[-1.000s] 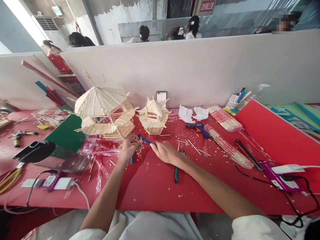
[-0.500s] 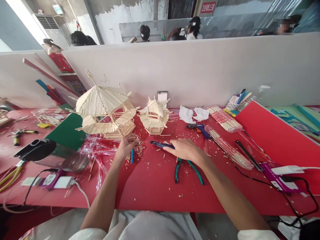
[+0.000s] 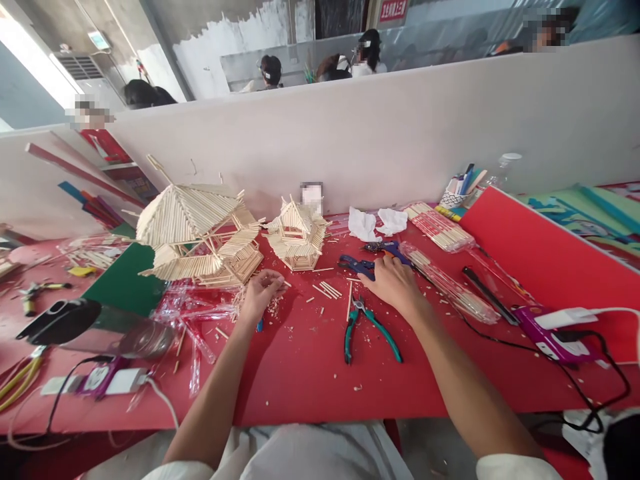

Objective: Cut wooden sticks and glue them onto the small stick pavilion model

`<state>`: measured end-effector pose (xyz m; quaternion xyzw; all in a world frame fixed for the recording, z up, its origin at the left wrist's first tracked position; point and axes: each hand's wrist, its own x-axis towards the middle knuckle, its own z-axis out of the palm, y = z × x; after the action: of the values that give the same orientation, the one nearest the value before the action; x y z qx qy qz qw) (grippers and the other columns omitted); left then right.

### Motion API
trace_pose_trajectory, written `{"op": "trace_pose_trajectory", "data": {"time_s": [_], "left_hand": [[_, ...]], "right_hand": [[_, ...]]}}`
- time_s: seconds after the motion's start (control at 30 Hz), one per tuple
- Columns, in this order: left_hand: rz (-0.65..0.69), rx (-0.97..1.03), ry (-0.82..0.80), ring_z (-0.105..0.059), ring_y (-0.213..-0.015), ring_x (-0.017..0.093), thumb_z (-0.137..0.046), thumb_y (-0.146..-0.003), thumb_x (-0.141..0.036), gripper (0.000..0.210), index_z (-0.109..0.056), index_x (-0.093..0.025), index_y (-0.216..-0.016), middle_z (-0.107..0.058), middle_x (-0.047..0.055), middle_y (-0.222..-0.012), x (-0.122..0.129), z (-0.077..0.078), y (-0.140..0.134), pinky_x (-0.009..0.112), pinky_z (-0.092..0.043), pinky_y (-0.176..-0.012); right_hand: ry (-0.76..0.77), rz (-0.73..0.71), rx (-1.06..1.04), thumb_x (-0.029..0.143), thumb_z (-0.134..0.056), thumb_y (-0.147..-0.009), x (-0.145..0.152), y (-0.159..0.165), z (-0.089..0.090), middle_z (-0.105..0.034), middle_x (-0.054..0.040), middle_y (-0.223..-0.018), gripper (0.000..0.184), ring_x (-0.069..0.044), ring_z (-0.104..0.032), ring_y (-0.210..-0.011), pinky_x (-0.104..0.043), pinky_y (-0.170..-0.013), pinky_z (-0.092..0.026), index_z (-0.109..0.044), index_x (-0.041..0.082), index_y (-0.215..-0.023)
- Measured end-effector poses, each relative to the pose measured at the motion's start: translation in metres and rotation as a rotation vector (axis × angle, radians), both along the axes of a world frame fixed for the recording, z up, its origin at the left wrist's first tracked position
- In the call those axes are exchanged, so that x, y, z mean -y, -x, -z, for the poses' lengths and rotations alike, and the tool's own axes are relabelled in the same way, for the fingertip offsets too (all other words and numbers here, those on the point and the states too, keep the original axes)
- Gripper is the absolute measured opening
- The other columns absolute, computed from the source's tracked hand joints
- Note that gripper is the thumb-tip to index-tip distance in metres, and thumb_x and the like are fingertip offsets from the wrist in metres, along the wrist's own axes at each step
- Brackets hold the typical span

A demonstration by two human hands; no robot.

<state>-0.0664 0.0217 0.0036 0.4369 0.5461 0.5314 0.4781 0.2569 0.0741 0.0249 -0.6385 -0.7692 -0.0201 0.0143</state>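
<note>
My left hand [image 3: 261,293] is closed in a pinch on a short wooden stick [image 3: 287,284], its tip showing past the fingers. It hovers by wood crumbs in front of the larger stick pavilion [image 3: 190,230]. Most of a blue tool [image 3: 259,325] is hidden beneath that hand. My right hand [image 3: 395,280] is closed around the handle end of dark blue pliers [image 3: 356,265], beside a blue glue gun [image 3: 395,251]. Green-handled pliers [image 3: 359,307] lie spread nearer to me. Several cut sticks [image 3: 330,289] and a smaller stick pavilion [image 3: 297,240] are between my hands.
Bagged sticks [image 3: 450,283], crumpled tissues [image 3: 364,225] and a purple power strip [image 3: 545,332] occupy the right side. On the left are a lying bottle [image 3: 120,330], plastic wrap [image 3: 200,307] and a green board [image 3: 127,280]. A white partition [image 3: 350,140] borders the far edge.
My right hand has moved away from me and rightward with the dark blue pliers, uncovering the green-handled pliers and cut sticks. My left hand has lifted slightly, with a short stick now visible.
</note>
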Motion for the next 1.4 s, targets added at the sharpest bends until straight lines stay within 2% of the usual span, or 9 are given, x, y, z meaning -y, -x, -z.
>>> {"op": "trace_pose_trajectory", "data": {"time_s": [0.17,0.37,0.5,0.6,0.73,0.97,1.13,1.27,1.4], "left_hand": [[0.026,-0.043,0.003,-0.069,-0.074,0.018,-0.084,-0.066,-0.053,0.043,-0.067,-0.017,-0.084,-0.07,0.005,-0.077,-0.013,0.001,-0.009,0.034,-0.059,-0.078],[-0.001,-0.187,-0.073,-0.058,-0.062,0.013,-0.081,-0.068,-0.055,0.041,-0.069,-0.016,-0.074,-0.065,0.001,-0.068,-0.03,-0.005,-0.023,0.024,-0.049,-0.061],[-0.081,-0.179,-0.084,-0.057,-0.059,0.013,-0.079,-0.069,-0.054,0.041,-0.069,-0.015,-0.075,-0.064,0.001,-0.067,-0.035,-0.007,-0.033,0.024,-0.045,-0.058],[-0.131,-0.201,-0.103,-0.058,-0.06,0.014,-0.077,-0.071,-0.054,0.04,-0.07,-0.015,-0.078,-0.066,0.002,-0.069,-0.035,-0.007,-0.038,0.026,-0.045,-0.06],[-0.155,-0.218,-0.142,-0.061,-0.069,0.017,-0.077,-0.072,-0.05,0.036,-0.072,-0.015,-0.079,-0.07,0.004,-0.074,-0.037,-0.004,-0.04,0.028,-0.047,-0.068],[-0.152,-0.255,-0.177,-0.067,-0.081,0.02,-0.074,-0.077,-0.046,0.034,-0.071,-0.014,-0.085,-0.074,0.007,-0.085,-0.046,0.005,-0.033,0.029,-0.049,-0.078],[-0.177,-0.56,-0.145,-0.069,-0.084,0.021,-0.071,-0.081,-0.035,0.033,-0.064,-0.016,-0.107,-0.074,0.009,-0.097,-0.049,0.009,-0.015,0.029,-0.052,-0.076],[-0.067,-0.777,-0.129,-0.071,-0.091,0.024,-0.066,-0.085,-0.026,0.022,-0.067,-0.016,-0.104,-0.075,0.013,-0.099,-0.058,0.009,-0.011,0.033,-0.052,-0.081],[-0.056,-0.94,-0.112,-0.071,-0.095,0.029,-0.064,-0.087,-0.025,0.018,-0.069,-0.014,-0.101,-0.075,0.017,-0.101,-0.067,0.007,-0.016,0.035,-0.051,-0.083]], "right_hand": [[0.014,0.011,-0.003,0.056,-0.043,-0.098,0.0,0.002,0.006,-0.06,-0.0303,-0.124,0.062,-0.039,-0.056,-0.116,-0.047,-0.095,-0.042,-0.06,0.002,-0.123],[-0.019,-0.005,-0.009,0.061,-0.045,-0.097,0.008,0.011,0.003,-0.059,-0.0306,-0.126,0.069,-0.041,-0.052,-0.12,-0.05,-0.098,-0.04,-0.057,0.001,-0.13],[-0.034,-0.275,-0.146,0.045,-0.037,-0.104,0.023,0.031,-0.014,-0.059,-0.0223,-0.135,0.053,-0.035,-0.052,-0.125,-0.046,-0.104,-0.038,-0.05,0.011,-0.143],[0.08,-0.535,-0.309,0.037,-0.035,-0.105,0.036,0.061,-0.022,-0.06,-0.0172,-0.14,0.057,-0.028,-0.06,-0.121,-0.038,-0.101,-0.044,-0.031,0.013,-0.156],[0.189,-0.524,-0.256,0.036,-0.036,-0.103,0.04,0.101,-0.022,-0.065,-0.0216,-0.132,0.068,-0.031,-0.07,-0.102,-0.04,-0.088,-0.051,-0.015,0.01,-0.162],[0.145,-0.515,-0.244,0.03,-0.037,-0.101,0.019,0.124,-0.017,-0.063,-0.0251,-0.134,0.068,-0.033,-0.068,-0.11,-0.042,-0.091,-0.051,-0.016,0.005,-0.16],[0.156,-0.523,-0.241,0.029,-0.039,-0.101,0.008,0.124,-0.011,-0.062,-0.0252,-0.135,0.07,-0.032,-0.069,-0.11,-0.042,-0.091,-0.051,-0.009,0.009,-0.161],[0.148,-0.514,-0.236,0.03,-0.035,-0.102,0.003,0.124,-0.01,-0.061,-0.0248,-0.136,0.065,-0.034,-0.07,-0.108,-0.045,-0.089,-0.052,-0.015,0.01,-0.161],[0.137,-0.498,-0.229,0.028,-0.035,-0.101,-0.003,0.121,-0.011,-0.062,-0.0248,-0.136,0.063,-0.035,-0.069,-0.108,-0.044,-0.087,-0.053,-0.022,0.007,-0.159]]}}
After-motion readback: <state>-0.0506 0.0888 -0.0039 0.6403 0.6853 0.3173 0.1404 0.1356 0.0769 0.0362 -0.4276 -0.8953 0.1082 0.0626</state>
